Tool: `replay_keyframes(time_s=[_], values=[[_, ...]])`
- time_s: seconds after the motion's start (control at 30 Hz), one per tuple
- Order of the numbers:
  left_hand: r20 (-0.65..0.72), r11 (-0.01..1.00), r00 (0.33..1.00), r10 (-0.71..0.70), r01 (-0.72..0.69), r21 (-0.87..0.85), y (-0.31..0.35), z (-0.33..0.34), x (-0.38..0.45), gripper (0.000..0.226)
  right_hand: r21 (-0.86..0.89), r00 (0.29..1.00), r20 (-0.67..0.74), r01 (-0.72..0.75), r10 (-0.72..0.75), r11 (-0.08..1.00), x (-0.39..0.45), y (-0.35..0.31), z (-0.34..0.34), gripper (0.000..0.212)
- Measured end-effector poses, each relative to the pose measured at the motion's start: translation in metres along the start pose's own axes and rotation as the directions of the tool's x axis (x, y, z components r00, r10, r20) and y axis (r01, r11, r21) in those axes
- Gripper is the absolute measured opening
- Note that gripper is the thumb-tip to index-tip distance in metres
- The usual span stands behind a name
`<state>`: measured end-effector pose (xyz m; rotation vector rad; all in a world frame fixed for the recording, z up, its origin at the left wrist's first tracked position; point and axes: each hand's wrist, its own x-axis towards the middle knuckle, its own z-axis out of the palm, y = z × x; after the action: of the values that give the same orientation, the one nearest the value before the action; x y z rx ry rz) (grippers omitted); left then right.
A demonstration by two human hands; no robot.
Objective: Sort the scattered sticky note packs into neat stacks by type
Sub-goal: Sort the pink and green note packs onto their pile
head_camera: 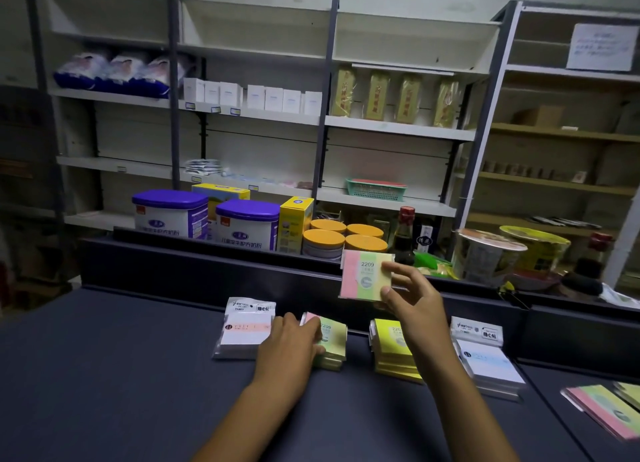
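Above the pastel stack (330,343), the right hand (410,297) pinches a pastel pack (365,274). The left hand (289,345) rests flat-fingered on that stack, hiding its near-left part.

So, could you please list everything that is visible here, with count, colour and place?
held pack: one, pink, green and yellow, raised above the counter
striped stack: one, pink-green-yellow, counter centre
yellow stack: one, right of centre
white packs: one stack, left
white-blue packs: one stack, right
loose packs: several, pink-green, far right
counter: one, dark
milk powder tubs: two, purple lids, behind the counter
jars: four, orange lids
basket: one, green, shelf
left hand: rests on striped stack
right hand: fingers pinch held pack
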<state>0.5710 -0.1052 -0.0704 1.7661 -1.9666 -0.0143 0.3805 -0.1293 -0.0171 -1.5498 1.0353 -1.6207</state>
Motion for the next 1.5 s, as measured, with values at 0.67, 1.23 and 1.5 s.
replay_keyframes(time_s=[0.67, 1.23, 1.5], values=[[-0.227, 0.983, 0.97, 0.091, -0.051, 0.176, -0.054, -0.035, 0.026, 0.029, -0.116, 0.989, 0.126, -0.06, 0.074, 0.991, -0.009, 0.029, 0.018, 0.031], [-0.265, 0.992, 0.963, 0.058, -0.026, 0.124, -0.057, -0.025, 0.025, 0.02, -0.693, 0.972, 0.23, 0.126, 0.051, 0.71, -0.027, 0.046, 0.037, 0.021], [-0.277, 0.996, 0.96, 0.05, -0.028, 0.085, -0.058, -0.023, 0.025, 0.019, -0.811, 0.958, 0.275, 0.184, 0.085, 0.555, -0.032, 0.055, 0.04, 0.028]])
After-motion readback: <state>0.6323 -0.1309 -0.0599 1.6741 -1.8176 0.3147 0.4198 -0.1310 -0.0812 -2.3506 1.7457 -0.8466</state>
